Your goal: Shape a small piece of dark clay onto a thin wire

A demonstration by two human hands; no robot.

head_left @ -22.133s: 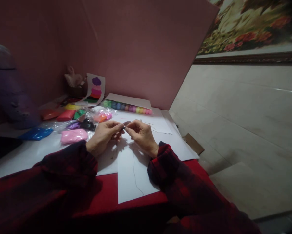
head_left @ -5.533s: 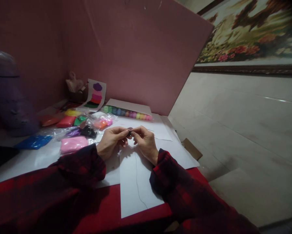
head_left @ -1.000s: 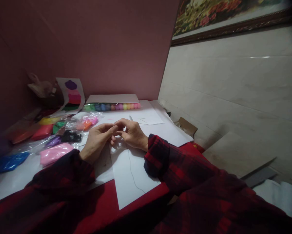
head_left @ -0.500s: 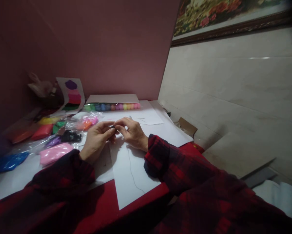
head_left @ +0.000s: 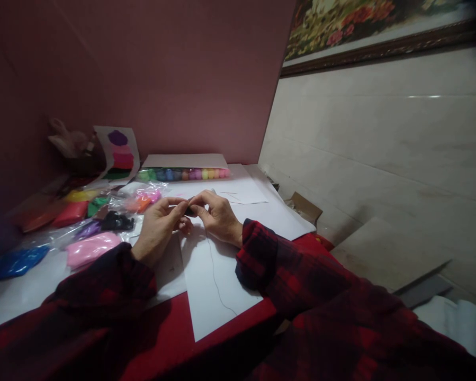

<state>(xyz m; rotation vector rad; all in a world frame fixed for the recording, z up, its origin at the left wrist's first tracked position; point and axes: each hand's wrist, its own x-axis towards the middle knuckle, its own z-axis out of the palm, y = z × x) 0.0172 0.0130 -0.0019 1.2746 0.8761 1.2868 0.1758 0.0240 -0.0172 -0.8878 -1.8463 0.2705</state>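
Between the fingertips of both hands a small dark lump (head_left: 189, 211) is pinched, held just above a white sheet (head_left: 217, 275). It is gripped from one side by the left hand (head_left: 158, 227), thumb and forefinger closed on it, and from the other by the right hand (head_left: 216, 216), whose fingers are curled around the same piece. What the lump is made of cannot be told; it is too small and dark. Below the hands a thin dark line (head_left: 216, 280) is seen running down the sheet toward the person. Just left of the left hand, a black packet (head_left: 116, 221) and a pink packet (head_left: 90, 248) are laid among other clear-wrapped coloured packets, with a blue packet (head_left: 15, 262) further out on that side. Beyond the hands, a row of coloured balls (head_left: 186, 173) is set under a white card (head_left: 186, 160). Both forearms are covered by dark red checked sleeves (head_left: 261, 254).
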